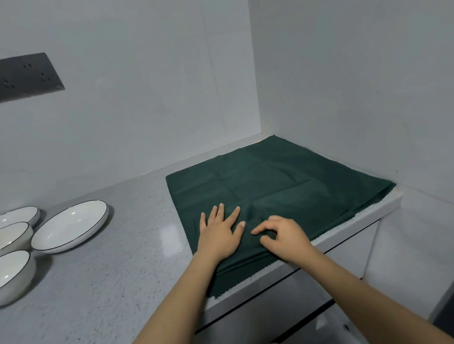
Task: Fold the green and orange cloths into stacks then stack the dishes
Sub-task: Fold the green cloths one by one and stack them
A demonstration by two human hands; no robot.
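A dark green cloth (268, 180) lies spread flat in the corner of the grey counter (115, 267), its near edge hanging slightly over the counter's front. My left hand (219, 232) presses flat on the cloth's near part with fingers spread. Beside it, my right hand (280, 234) rests on the cloth with fingers curled, fingertips touching the fabric; whether it pinches a fold is unclear. White dishes with dark rims sit at the left: a wide shallow plate (71, 225), another plate (13, 217) behind, and two bowls (9, 275). No orange cloth is in view.
Grey walls enclose the corner behind and to the right of the cloth. A dark socket panel (21, 76) is mounted on the back wall at the left. The counter's front edge (327, 240) runs diagonally, with cabinet fronts below.
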